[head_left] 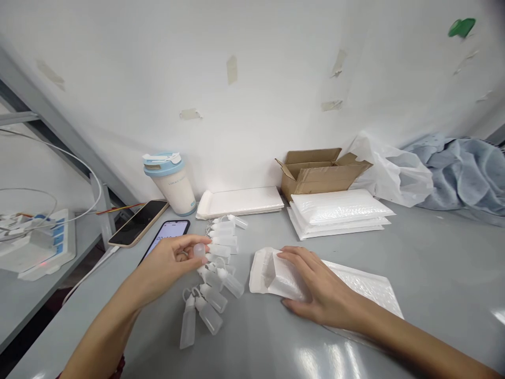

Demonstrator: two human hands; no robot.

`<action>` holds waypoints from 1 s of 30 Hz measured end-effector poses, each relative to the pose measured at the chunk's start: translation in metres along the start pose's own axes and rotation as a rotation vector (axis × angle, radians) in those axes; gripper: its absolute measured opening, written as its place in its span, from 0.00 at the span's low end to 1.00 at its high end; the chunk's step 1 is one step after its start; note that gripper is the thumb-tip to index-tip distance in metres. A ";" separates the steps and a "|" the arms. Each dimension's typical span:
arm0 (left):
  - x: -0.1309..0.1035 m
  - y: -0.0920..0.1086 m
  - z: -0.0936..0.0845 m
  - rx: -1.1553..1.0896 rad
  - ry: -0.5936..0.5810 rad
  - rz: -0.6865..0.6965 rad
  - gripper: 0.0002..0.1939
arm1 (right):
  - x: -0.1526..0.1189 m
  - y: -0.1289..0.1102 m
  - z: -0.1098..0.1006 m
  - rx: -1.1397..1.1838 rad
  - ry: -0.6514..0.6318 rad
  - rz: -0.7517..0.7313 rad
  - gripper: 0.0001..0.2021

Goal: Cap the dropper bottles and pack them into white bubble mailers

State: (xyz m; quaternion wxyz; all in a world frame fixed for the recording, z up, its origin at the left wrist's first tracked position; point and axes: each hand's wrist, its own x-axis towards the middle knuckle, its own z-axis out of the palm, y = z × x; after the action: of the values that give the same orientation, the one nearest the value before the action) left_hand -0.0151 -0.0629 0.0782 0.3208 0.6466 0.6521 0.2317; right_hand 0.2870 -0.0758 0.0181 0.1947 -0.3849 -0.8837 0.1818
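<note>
Small translucent squeeze bottles (pixel 209 316) with looped caps lie in a loose row on the grey table. Over that row, the thumb and forefinger of my left hand (pixel 173 258) pinch a small bottle (pixel 199 250), its round bottom facing me. Its cap end is hidden. My right hand (pixel 315 287) grips a white bubble mailer (pixel 363 287) near its mouth, thumb below and fingers on top. The mailer's opening (pixel 270 271) gapes toward the bottles, with its flap folded out to the left. Whether anything lies inside it cannot be seen.
Behind are flat white mailers (pixel 244 201), a stack of puffed bubble mailers (pixel 341 210) and an open cardboard box (pixel 319 176). A cup (pixel 173 184) and two phones (pixel 140 223) (pixel 168 231) stand or lie at left. A plastic bag (pixel 394 171) and blue cloth (pixel 469 171) sit at right.
</note>
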 end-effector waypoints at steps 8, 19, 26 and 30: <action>-0.010 0.018 0.019 -0.300 0.297 0.096 0.18 | -0.001 0.001 0.002 -0.007 0.036 -0.003 0.32; -0.021 0.006 0.103 0.088 -0.027 0.730 0.25 | -0.001 0.002 0.002 -0.023 0.068 -0.057 0.32; -0.017 0.006 0.076 0.267 0.159 0.686 0.15 | -0.001 -0.001 0.001 0.002 0.024 -0.022 0.32; -0.015 0.013 0.043 0.302 -0.044 0.556 0.10 | -0.001 -0.001 0.001 0.017 0.014 -0.002 0.31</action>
State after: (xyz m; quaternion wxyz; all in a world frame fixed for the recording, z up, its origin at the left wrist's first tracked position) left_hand 0.0238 -0.0820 0.0596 0.1596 0.8452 0.4704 0.1970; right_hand 0.2868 -0.0772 0.0175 0.2044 -0.3835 -0.8812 0.1862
